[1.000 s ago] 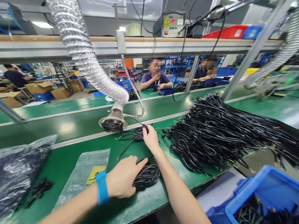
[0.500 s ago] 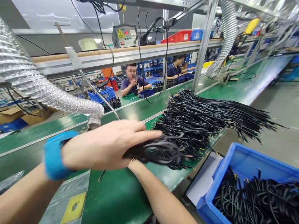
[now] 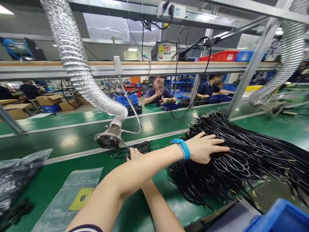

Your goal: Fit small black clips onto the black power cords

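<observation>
Cable heap [image 3: 231,164] already laid beneath spread left hand [image 3: 204,149]; small bundle [image 3: 144,147] still separate, black cable [image 3: 128,155] gripped by right hand [image 3: 135,154].

Green workbench [image 3: 60,167], large pile of black cables [image 3: 241,161], smaller cable bundle [image 3: 145,147], flat clear bag [image 3: 55,206], black parts [image 3: 18,211]

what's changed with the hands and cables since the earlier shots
The left hand carried a black coil rightward to the large cable pile; it now lies open there, the coil apparently let go. The right hand stayed by the small cable bundle near the extractor hood.
</observation>
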Demonstrator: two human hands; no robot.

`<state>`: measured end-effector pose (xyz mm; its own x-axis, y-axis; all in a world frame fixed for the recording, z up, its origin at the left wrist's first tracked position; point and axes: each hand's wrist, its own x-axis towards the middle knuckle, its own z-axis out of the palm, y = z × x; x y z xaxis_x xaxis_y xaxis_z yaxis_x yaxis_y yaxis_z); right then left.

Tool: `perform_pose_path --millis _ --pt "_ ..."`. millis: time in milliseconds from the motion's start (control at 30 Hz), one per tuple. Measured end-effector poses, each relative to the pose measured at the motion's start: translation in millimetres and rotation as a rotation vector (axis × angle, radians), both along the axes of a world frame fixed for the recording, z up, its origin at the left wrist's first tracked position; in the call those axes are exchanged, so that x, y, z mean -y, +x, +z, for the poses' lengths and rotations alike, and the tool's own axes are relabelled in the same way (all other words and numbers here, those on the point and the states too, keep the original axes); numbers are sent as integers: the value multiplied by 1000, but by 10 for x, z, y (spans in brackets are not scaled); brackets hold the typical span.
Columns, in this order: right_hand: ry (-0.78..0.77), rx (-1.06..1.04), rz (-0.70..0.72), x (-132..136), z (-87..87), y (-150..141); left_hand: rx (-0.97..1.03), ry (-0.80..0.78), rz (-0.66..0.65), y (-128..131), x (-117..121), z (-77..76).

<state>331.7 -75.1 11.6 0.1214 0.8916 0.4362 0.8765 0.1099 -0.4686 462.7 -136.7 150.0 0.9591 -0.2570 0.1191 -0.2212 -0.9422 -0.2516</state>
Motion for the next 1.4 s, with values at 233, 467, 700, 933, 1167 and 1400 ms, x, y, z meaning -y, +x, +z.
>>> perform_pose_path --millis 233,467,700,933,1167,1400 --pt "66 54 -103 69 87 -85 177 -13 -224 -992 191 -59" --pt "222 111 106 132 123 -82 255 -97 -148 -2647 173 -808" --pt "152 81 388 171 84 -410 351 -254 871 -4513 -383 -1078" --pt "-105 109 495 219 60 -682 347 -282 1526 -5647 -788 -1156" --pt "-262 145 570 357 164 -922 271 -324 1565 -5705 -861 -1282" --pt "-317 -177 686 426 156 -1109 277 -378 1561 -5685 -871 -1125"
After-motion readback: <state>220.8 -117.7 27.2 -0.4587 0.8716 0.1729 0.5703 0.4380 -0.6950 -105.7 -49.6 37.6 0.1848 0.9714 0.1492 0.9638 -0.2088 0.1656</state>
